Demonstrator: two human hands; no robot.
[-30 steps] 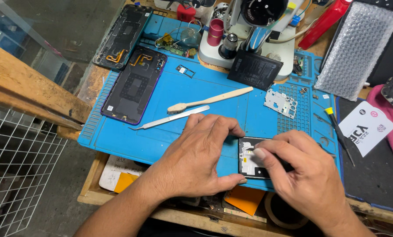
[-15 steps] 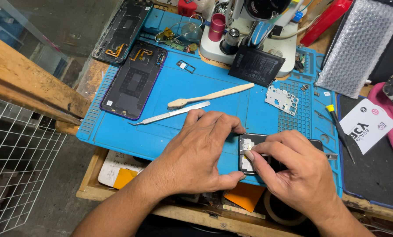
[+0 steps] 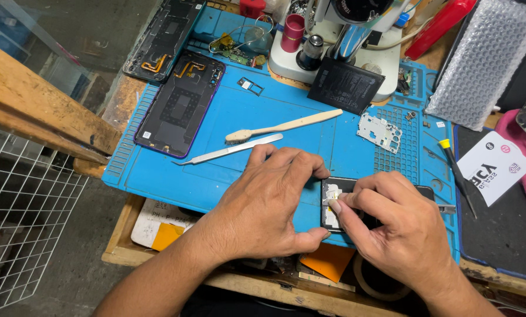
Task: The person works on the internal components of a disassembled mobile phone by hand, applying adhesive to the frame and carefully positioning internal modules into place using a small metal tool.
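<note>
I have my left hand [image 3: 269, 202] pressed flat on the opened phone [image 3: 339, 202] at the near edge of the blue repair mat [image 3: 216, 176] on the bench, fingers gripping its edge. My right hand [image 3: 401, 232] pinches down on its top with thumb and forefinger. Tweezers [image 3: 231, 149] and a brush [image 3: 283, 126] lie just beyond.

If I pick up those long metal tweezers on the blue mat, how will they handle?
The tweezers look thin and flat, so probably light and slightly springy. Their smooth metal may slip, and lying flush on the mat, they seem unlikely to roll.
</note>
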